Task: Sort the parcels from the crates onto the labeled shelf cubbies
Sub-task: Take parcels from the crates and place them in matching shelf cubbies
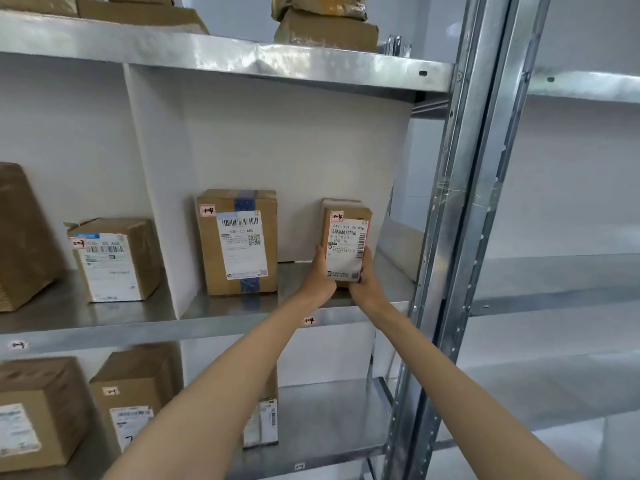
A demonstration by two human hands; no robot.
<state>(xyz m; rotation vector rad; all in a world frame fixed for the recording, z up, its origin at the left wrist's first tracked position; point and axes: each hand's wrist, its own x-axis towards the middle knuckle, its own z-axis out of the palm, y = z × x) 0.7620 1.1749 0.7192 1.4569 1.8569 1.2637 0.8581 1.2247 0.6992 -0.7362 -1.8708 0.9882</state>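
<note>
A small brown parcel [346, 237] with a white shipping label and a red-edged tag stands upright at the right of the middle shelf cubby [388, 282]. My left hand [320, 271] grips its lower left side. My right hand [367, 275] grips its lower right side. Both arms reach up from below. Left of it in the same cubby stands a larger taped cardboard box [239, 242] with a like tag. A small handwritten label [309, 320] is stuck on the shelf edge just under my hands.
A white divider [152, 188] separates this cubby from the left one, which holds a labelled box [110, 259] and a big carton [24, 237]. More boxes [135, 393] sit on the shelf below and parcels [325, 29] on the shelf above. A metal upright [460, 202] stands to the right.
</note>
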